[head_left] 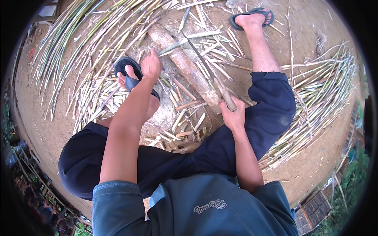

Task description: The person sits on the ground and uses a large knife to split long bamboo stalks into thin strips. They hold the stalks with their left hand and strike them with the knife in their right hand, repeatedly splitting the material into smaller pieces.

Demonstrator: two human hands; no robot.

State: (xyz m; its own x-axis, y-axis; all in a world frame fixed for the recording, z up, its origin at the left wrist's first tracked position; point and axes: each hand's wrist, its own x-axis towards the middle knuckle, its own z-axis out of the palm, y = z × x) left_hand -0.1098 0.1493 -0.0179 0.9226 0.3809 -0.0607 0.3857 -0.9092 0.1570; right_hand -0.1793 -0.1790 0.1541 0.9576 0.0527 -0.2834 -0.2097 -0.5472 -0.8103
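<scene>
My left hand (151, 66) is closed around the near end of a pale green cane stalk (171, 48). The stalk lies across a thick wooden log (193, 77) and points away to the right. In my right hand (234, 114) is the wooden handle of a long machete (202, 59). Its dark, narrow blade slants up to the left over the log, and its tip end meets or crosses the stalk; whether it cuts in, I cannot tell. Short cut cane pieces (103, 96) are scattered around the log.
Long cane stalks (75, 43) are heaped at the far left, and another bundle (323, 100) lies on the right. My sandalled left foot (136, 76) is beside my left hand; my right foot (252, 19) rests on bare earth (315, 19) farther off.
</scene>
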